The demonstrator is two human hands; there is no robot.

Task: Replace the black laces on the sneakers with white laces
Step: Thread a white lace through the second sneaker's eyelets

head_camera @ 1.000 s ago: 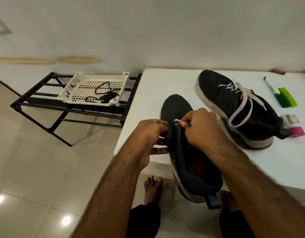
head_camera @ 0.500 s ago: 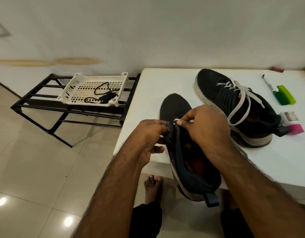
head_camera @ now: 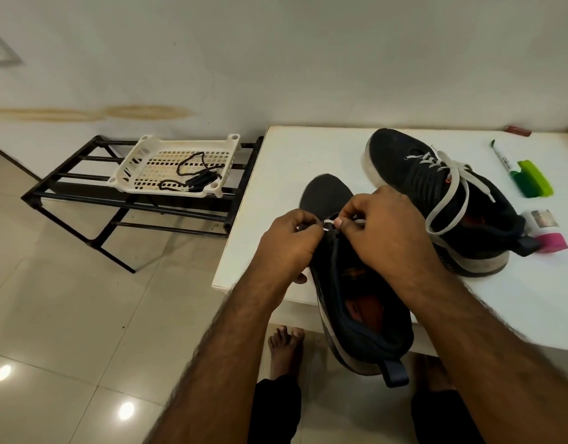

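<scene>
A black sneaker [head_camera: 359,302] lies toe-away over the white table's front edge, heel hanging toward me. My left hand [head_camera: 287,245] grips its left eyelet flap. My right hand [head_camera: 388,232] pinches the tip of a white lace [head_camera: 329,223] at the top of the tongue; the rest of that lace is hidden under my fingers. A second black sneaker [head_camera: 436,193] with a white lace threaded and loose stands further back on the right. The black laces [head_camera: 193,177] lie in a white basket [head_camera: 148,152].
The basket sits on a black metal rack [head_camera: 84,200] left of the table [head_camera: 276,174]. On the table's right side lie a marker [head_camera: 502,157], a green object [head_camera: 534,177] and a pink-capped item [head_camera: 550,241]. My bare feet stand on the tiled floor below.
My right hand has shifted slightly forward and a short white lace tip now shows between my two hands. The sneaker has barely moved.
</scene>
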